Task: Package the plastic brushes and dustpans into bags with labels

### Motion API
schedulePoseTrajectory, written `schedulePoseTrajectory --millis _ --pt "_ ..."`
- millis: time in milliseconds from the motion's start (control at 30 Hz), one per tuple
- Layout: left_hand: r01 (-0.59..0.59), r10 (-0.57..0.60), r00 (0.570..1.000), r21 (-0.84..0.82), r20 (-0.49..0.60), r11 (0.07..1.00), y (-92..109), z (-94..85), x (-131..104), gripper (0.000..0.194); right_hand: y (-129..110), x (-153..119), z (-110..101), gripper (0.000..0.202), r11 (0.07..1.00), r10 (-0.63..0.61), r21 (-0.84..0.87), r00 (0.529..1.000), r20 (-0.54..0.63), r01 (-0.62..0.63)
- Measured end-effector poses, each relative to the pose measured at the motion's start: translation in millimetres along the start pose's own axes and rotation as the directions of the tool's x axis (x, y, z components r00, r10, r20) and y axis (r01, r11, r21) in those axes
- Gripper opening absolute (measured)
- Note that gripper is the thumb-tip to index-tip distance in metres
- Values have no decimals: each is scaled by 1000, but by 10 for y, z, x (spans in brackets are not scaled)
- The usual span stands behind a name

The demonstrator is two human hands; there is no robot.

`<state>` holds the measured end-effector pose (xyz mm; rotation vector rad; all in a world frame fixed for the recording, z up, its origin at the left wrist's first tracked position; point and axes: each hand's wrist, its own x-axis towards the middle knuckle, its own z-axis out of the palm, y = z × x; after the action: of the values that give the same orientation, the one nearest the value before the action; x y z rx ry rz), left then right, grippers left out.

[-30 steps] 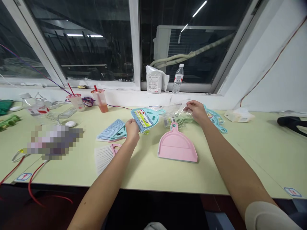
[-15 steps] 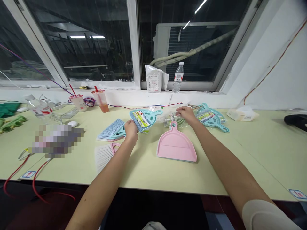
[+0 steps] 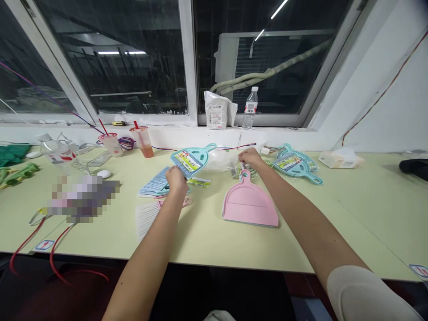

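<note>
My left hand (image 3: pixel 176 179) is closed on a small teal dustpan (image 3: pixel 199 155) that carries a yellow-green label, lifted over the table's middle left. Beneath it lie a blue-bristled brush (image 3: pixel 154 183) and a white-bristled brush (image 3: pixel 146 218) with a pink handle. My right hand (image 3: pixel 250 157) has its fingers pinched at clear plastic wrapping (image 3: pixel 227 160) near the back of the table. Just in front of that hand lies a pink dustpan (image 3: pixel 250 203). Wrapped teal dustpans (image 3: pixel 296 165) rest to its right.
Two drink cups (image 3: pixel 143 142) with red straws and a plastic bottle (image 3: pixel 60 154) stand at the back left. A water bottle (image 3: pixel 250 109) and a white package (image 3: pixel 217 113) are on the windowsill. Tissues (image 3: pixel 341 159) lie at the right. A green label card (image 3: pixel 199 182) lies mid-table.
My left hand has moved a little left with the teal dustpan, uncovering the green label card. My right hand has shifted slightly left, and clear plastic now stretches between the hands.
</note>
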<state>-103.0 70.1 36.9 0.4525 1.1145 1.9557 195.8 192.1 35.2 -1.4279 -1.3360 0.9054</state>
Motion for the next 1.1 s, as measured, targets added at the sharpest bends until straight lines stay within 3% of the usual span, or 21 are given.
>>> schedulePoseTrajectory --millis 133,267,500,567,667,733,800,900,1100 --pt "-20 17 999 -79 -32 997 100 0 66 17 -80 94 -64 21 994 -65 84 997 -45 69" --pt "-19 17 1000 -92 -14 996 78 3 63 16 -112 217 -27 21 975 -163 141 983 -83 174" --pt "-11 11 1000 -28 -7 1000 24 -15 44 16 -182 368 155 21 977 -185 -124 978 -94 173" --pt "-3 3 1000 1 2 1000 5 -21 43 16 -242 413 110 21 945 -256 -260 946 -200 200" --pt "6 -7 999 40 32 999 -42 -27 38 16 -335 420 -31 22 880 -408 -393 847 -341 266" --pt "6 -10 998 61 62 998 -74 -26 23 15 -367 345 -150 21 863 -475 -376 793 -382 336" --pt "5 -13 995 73 99 997 -93 -15 -3 12 -354 204 -286 19 864 -500 -289 770 -397 412" --pt "2 -12 986 60 168 998 -94 16 -54 10 -259 -73 -537 18 886 -455 -89 815 -357 456" --pt "6 -29 958 81 287 997 -80 75 -137 14 -39 -586 -1051 22 917 -363 122 920 -146 381"
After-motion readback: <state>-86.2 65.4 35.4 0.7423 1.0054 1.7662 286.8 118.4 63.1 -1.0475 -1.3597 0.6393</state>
